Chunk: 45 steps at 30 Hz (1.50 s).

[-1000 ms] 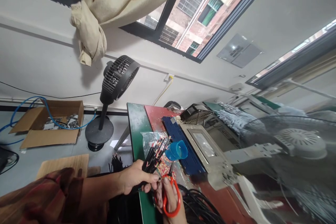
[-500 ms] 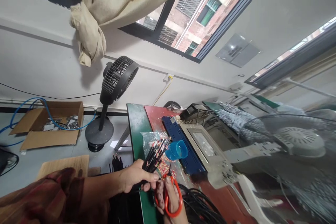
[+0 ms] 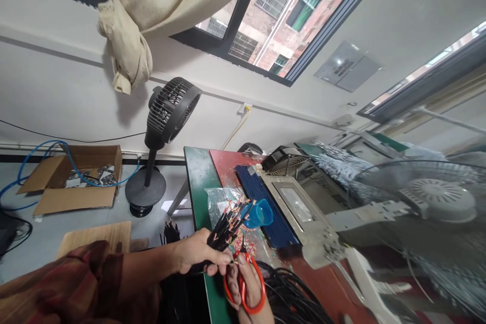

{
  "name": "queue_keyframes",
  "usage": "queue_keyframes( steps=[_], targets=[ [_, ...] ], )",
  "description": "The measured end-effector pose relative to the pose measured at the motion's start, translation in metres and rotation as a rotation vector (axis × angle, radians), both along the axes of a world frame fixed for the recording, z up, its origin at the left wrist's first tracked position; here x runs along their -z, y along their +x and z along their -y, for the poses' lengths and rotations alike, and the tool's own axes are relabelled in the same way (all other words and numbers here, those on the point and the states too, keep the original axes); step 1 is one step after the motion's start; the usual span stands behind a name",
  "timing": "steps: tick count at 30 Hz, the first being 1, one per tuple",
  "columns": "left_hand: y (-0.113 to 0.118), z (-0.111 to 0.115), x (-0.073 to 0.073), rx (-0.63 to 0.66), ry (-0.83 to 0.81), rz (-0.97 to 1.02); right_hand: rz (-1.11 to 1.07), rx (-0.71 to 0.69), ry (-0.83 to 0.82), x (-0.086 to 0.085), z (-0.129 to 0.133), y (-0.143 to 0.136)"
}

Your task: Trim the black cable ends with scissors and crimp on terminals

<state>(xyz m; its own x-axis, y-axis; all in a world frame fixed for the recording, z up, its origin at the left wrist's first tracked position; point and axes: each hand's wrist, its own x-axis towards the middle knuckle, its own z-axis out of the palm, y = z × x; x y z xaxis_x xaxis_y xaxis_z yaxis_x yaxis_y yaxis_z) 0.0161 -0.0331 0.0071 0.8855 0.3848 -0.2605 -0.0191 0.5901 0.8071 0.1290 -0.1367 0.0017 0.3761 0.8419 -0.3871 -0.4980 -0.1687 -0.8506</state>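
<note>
A bundle of black cables with red and pale wire ends is gripped in my left hand, over the green table edge. My right hand holds scissors with orange-red handles, their dark tips pointing up beside the bundle. The fingertips of both hands meet at a small wire end, too small to make out fully. Just beyond the bundle are a blue cup and a clear plastic bag. Small red and yellow scraps lie around the scissor tips.
Coiled black cables lie right of my right hand. A beige machine with a blue panel stands on the table. Beyond the left edge are a black fan and a cardboard box. Another fan is at right.
The wire ends of the bundle are fanned further right, now overlapping the blue cup. Both hands keep their grips, with the right hand's fingers slightly shifted. The view has moved slightly.
</note>
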Motion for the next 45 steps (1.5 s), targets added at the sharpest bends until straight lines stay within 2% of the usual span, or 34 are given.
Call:
queue_keyframes(
  steps=[11,17,22,34,40,45],
  targets=[
    [-0.004,0.0,0.005,0.035,0.026,0.042,-0.03,-0.004,-0.053,-0.002,-0.002,-0.005],
    [-0.001,0.0,0.008,-0.015,-0.025,0.063,-0.052,0.007,-0.066,-0.006,-0.007,-0.008],
    [0.0,0.002,0.006,-0.071,-0.076,0.066,-0.041,-0.023,-0.021,-0.003,-0.006,-0.008],
    [-0.001,0.002,0.004,-0.109,-0.069,0.025,-0.002,-0.069,0.037,0.001,-0.007,-0.007],
    [0.003,0.003,0.008,-0.162,-0.061,0.028,0.102,0.023,0.05,0.0,-0.008,-0.008],
    [0.003,0.004,0.007,-0.222,-0.066,-0.012,0.211,0.086,0.08,0.005,-0.009,-0.004]
  ],
)
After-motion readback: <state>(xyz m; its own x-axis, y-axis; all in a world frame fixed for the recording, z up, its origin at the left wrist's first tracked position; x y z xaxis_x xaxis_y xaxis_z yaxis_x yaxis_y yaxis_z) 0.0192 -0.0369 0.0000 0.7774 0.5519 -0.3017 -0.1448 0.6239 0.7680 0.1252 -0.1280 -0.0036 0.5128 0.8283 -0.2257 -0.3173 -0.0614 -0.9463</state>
